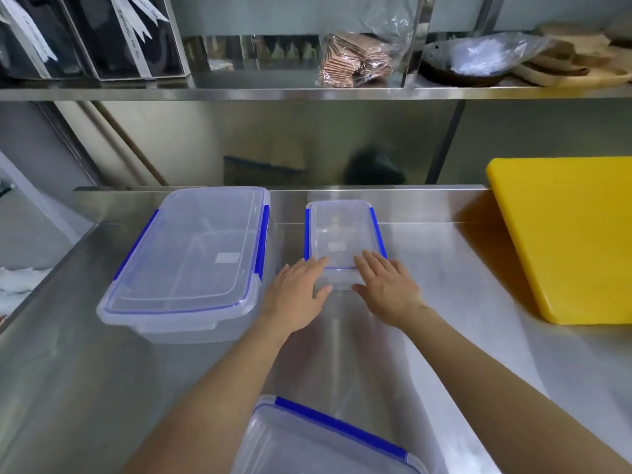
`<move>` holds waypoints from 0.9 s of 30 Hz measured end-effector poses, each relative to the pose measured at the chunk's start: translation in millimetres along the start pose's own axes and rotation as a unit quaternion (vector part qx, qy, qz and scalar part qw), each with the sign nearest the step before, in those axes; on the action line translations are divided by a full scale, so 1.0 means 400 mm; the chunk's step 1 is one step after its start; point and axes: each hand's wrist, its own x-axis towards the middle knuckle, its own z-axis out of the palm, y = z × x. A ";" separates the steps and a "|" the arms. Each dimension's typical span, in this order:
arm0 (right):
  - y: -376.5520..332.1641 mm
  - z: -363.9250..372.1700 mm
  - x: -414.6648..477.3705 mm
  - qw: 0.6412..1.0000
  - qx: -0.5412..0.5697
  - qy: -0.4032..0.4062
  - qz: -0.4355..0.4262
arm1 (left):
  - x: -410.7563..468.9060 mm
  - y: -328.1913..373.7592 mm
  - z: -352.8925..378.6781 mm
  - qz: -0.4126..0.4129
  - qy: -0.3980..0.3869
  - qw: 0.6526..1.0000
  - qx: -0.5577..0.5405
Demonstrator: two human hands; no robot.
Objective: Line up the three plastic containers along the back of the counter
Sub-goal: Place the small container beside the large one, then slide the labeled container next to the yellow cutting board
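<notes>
A large clear plastic container (191,258) with blue clips sits on the steel counter (444,302) at the back left. A small clear container (342,230) with blue clips stands to its right, against the counter's back edge. My left hand (294,292) and my right hand (386,285) lie flat, fingers apart, against the small container's near corners, touching it but not gripping. A third clear container (325,443) with a blue clip lies at the near edge between my forearms, partly cut off by the frame.
A thick yellow cutting board (567,234) leans at the back right of the counter. A steel shelf (307,92) overhead carries dark boxes, wrapped packets and wooden plates. The counter's left edge drops off beside the large container.
</notes>
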 end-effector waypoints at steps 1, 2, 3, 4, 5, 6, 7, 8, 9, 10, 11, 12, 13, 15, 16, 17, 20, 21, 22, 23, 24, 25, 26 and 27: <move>-0.005 -0.007 -0.019 1.000 0.022 0.005 0.004 | -0.026 -0.003 -0.016 -0.022 -0.002 0.999 -0.031; -0.012 -0.016 -0.039 0.999 0.043 0.006 0.008 | -0.054 -0.008 -0.031 -0.044 -0.011 0.997 -0.059; -0.020 -0.024 -0.061 0.998 0.059 0.007 0.009 | -0.081 -0.014 -0.043 -0.062 -0.024 0.995 -0.081; -0.026 -0.028 -0.081 0.998 0.066 0.011 0.006 | -0.109 -0.019 -0.054 -0.073 -0.037 0.992 -0.095; -0.031 -0.032 -0.103 0.997 0.070 0.014 0.003 | -0.136 -0.021 -0.063 -0.079 -0.041 0.991 -0.102; -0.038 -0.037 -0.125 0.997 0.078 0.018 0.002 | -0.163 -0.022 -0.072 -0.080 -0.037 0.990 -0.110; -0.047 -0.043 -0.147 0.995 0.099 0.017 0.002 | -0.190 -0.020 -0.083 -0.080 -0.028 0.989 -0.123; -0.057 -0.051 -0.169 0.991 0.137 0.002 0.007 | -0.216 -0.018 -0.092 -0.082 -0.022 0.986 -0.142; -0.068 -0.060 -0.190 0.982 0.187 -0.030 0.014 | -0.241 -0.019 -0.098 -0.087 -0.026 0.982 -0.164; -0.078 -0.066 -0.210 0.968 0.239 -0.071 0.018 | -0.266 -0.020 -0.103 -0.094 -0.041 0.979 -0.179; -0.089 -0.072 -0.226 0.953 0.283 -0.110 0.016 | -0.287 -0.024 -0.105 -0.103 -0.066 0.976 -0.181; -0.101 -0.075 -0.246 0.938 0.315 -0.147 0.009 | -0.315 -0.028 -0.105 -0.113 -0.095 0.973 -0.175; -0.111 -0.078 -0.262 0.923 0.341 -0.176 0.002 | -0.336 -0.035 -0.102 -0.125 -0.129 0.970 -0.165; -0.124 -0.079 -0.285 0.902 0.370 -0.224 -0.009 | -0.368 -0.046 -0.099 -0.146 -0.201 0.957 -0.151; -0.132 -0.078 -0.297 0.893 0.377 -0.245 -0.018 | -0.387 -0.049 -0.098 -0.153 -0.238 0.947 -0.150; -0.140 -0.076 -0.308 0.887 0.380 -0.262 -0.025 | -0.404 -0.051 -0.098 -0.161 -0.271 0.936 -0.156; -0.160 -0.069 -0.331 0.879 0.382 -0.284 -0.036 | -0.447 -0.059 -0.089 -0.202 -0.315 0.897 -0.236; -0.167 -0.068 -0.338 0.879 0.380 -0.286 -0.039 | -0.457 -0.062 -0.085 -0.214 -0.317 0.887 -0.261; -0.172 -0.064 -0.345 0.880 0.377 -0.288 -0.044 | -0.467 -0.064 -0.083 -0.220 -0.316 0.882 -0.272; -0.177 -0.061 -0.351 0.881 0.372 -0.288 -0.051 | -0.473 -0.066 -0.081 -0.220 -0.312 0.884 -0.272; -0.181 -0.055 -0.356 0.884 0.366 -0.286 -0.056 | -0.476 -0.069 -0.078 -0.213 -0.303 0.889 -0.271; -0.183 -0.049 -0.361 0.887 0.362 -0.281 -0.058 | -0.478 -0.071 -0.076 -0.201 -0.288 0.895 -0.273; -0.182 -0.046 -0.366 0.889 0.363 -0.275 -0.055 | -0.480 -0.071 -0.072 -0.187 -0.270 0.903 -0.277; -0.179 -0.044 -0.370 0.888 0.370 -0.270 -0.046 | -0.481 -0.069 -0.068 -0.174 -0.247 0.910 -0.283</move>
